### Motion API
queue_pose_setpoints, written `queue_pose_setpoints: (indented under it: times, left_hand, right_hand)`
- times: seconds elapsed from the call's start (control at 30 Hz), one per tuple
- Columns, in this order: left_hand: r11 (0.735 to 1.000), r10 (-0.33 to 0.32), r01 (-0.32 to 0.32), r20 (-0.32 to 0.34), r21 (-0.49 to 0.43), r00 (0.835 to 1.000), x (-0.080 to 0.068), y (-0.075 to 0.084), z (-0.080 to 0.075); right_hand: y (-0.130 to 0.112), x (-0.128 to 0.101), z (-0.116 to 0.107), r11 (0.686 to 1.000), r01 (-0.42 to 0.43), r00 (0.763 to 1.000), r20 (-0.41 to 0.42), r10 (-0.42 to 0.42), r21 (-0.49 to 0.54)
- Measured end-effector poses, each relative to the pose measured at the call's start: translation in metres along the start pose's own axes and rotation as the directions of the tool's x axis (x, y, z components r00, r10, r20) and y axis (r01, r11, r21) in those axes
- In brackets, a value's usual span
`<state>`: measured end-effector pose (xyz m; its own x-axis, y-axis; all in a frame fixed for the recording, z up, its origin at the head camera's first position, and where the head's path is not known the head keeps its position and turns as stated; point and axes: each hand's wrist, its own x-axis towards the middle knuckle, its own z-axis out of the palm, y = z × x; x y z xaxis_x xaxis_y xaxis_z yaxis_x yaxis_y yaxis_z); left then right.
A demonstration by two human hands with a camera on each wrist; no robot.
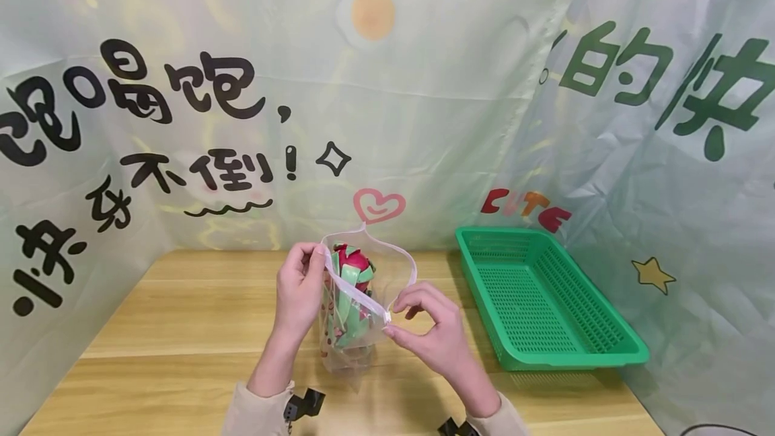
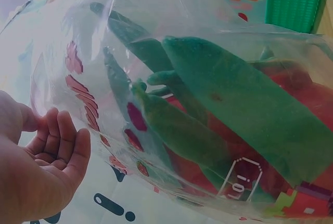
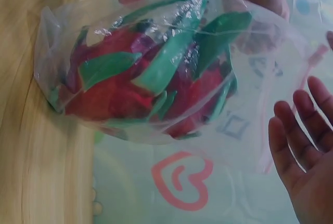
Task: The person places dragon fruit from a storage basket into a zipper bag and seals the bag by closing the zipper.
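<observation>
Nearby, a green basket sits right of the bag on the table; left hand and right hand both pinch the bag's zip rim, a printed curtain behind.

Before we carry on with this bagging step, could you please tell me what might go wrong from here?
The clear zip bag stands open, with the left hand and right hand pinching only its rim; a slip could tip it on the wooden table. The dragon fruit toy has green leaves poking up near the zip, which may snag or block sealing.
</observation>
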<state>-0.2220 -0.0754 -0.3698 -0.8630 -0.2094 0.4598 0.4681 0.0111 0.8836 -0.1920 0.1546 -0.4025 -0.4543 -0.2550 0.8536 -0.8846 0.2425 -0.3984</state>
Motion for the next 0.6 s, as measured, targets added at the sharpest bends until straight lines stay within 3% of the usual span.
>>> queue_pose_setpoints:
  times: [0.17,0.33,0.6]
  left_hand:
    - [1.000,0.014,-0.014,-0.016,-0.002,1.000,0.002,-0.001,0.000]
    - [0.999,0.043,-0.043,-0.008,0.001,0.999,0.003,0.000,-0.003]
    - [0.997,0.074,-0.075,0.074,0.022,0.995,0.001,0.005,-0.011]
  right_hand:
    - [-0.001,0.001,0.008,0.998,0.044,0.999,-0.005,-0.045,-0.050]
    - [-0.003,0.003,0.008,0.998,0.037,0.999,-0.016,-0.038,-0.057]
    - [0.002,0.003,-0.003,0.993,-0.112,0.992,-0.054,0.110,-0.025]
